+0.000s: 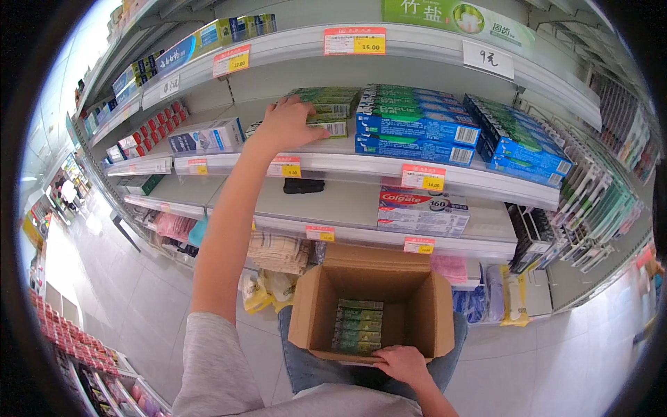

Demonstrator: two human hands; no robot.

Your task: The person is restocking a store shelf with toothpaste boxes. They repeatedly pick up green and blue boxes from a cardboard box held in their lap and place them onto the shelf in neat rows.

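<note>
My left hand [289,125] reaches up to a middle shelf, over the left end of a stack of green toothpaste boxes [333,110]. Its thumb lies along the front of the stack; the other fingers are partly hidden, so a grip cannot be made out. Half covered by that hand, another toothpaste box [253,129] shows at its left. On my lap stands an open cardboard box [371,260] with its flaps up. Several green toothpaste boxes [358,326] lie in a row at its bottom left. My right hand [404,363] holds the cardboard box's near rim.
Blue Darlie toothpaste boxes [417,125] are stacked right of my left hand, with another blue stack [521,140] beyond. Colgate boxes [422,211] and a black object [304,185] sit one shelf lower. Hanging toothbrush packs [589,193] project at the right. Price tags line the shelf edges.
</note>
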